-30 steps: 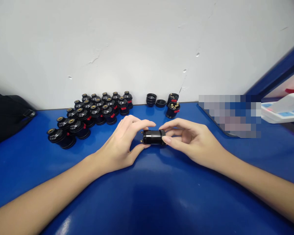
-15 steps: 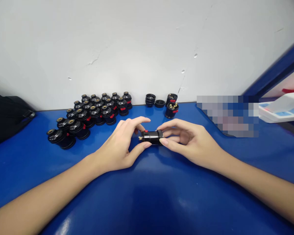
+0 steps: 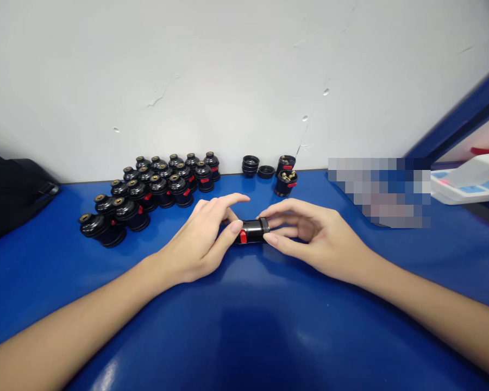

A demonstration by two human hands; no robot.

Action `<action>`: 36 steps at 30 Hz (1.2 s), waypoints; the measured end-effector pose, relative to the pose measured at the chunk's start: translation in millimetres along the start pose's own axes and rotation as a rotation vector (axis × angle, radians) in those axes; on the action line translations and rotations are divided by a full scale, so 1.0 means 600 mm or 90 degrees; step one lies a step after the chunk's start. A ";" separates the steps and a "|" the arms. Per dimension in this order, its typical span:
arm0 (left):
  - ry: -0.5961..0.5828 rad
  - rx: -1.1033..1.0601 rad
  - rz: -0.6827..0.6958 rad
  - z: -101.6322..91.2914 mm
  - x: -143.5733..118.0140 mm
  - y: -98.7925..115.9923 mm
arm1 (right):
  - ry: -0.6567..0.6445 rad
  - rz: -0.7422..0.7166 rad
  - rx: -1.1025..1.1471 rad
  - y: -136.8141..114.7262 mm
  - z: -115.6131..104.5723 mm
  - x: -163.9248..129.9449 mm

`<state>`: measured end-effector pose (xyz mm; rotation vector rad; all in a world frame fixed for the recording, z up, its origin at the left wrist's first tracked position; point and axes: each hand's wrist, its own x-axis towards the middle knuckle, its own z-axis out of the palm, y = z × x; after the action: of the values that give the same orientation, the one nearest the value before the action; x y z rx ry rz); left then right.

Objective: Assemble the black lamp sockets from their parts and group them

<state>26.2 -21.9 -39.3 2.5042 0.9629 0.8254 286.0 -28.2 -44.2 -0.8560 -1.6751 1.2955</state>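
Note:
Between my two hands a black lamp socket (image 3: 253,232) lies on its side, its red switch turned towards me. My left hand (image 3: 204,236) grips the left end, thumb on top, with the index finger stretched out above. The ribbed ring at the socket's right end is pinched by the thumb and fingers of my right hand (image 3: 315,233). My left fingers hide the socket's left end. Two open black sockets (image 3: 284,185) with brass parts inside and red switches stand behind my right hand, beside a black ring (image 3: 266,172) and a ribbed black cap (image 3: 250,165).
Several black sockets with domed caps (image 3: 160,190) stand in rows at the back left of the blue table (image 3: 244,326). A white wall (image 3: 236,76) rises behind. A black bag (image 3: 12,190) lies far left; a white tray (image 3: 456,193) is far right, near a blurred-out patch.
The socket has rolled between my fingers, bringing its red switch from the top round to the side facing me. My left thumb has moved up; the brass part at the left end is now hidden.

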 end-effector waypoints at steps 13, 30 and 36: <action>0.113 0.052 0.188 0.006 0.000 -0.011 | 0.030 0.015 -0.052 0.001 -0.003 0.004; 0.084 -0.016 0.061 0.011 -0.006 -0.014 | 0.029 0.004 -0.042 -0.003 0.000 0.003; 0.126 0.031 0.147 0.010 -0.003 -0.011 | 0.031 0.005 -0.055 -0.005 0.000 0.002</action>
<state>25.5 -19.2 -48.1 2.6489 0.7683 1.1504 285.6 -27.9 -41.0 -0.9387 -1.7014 1.2046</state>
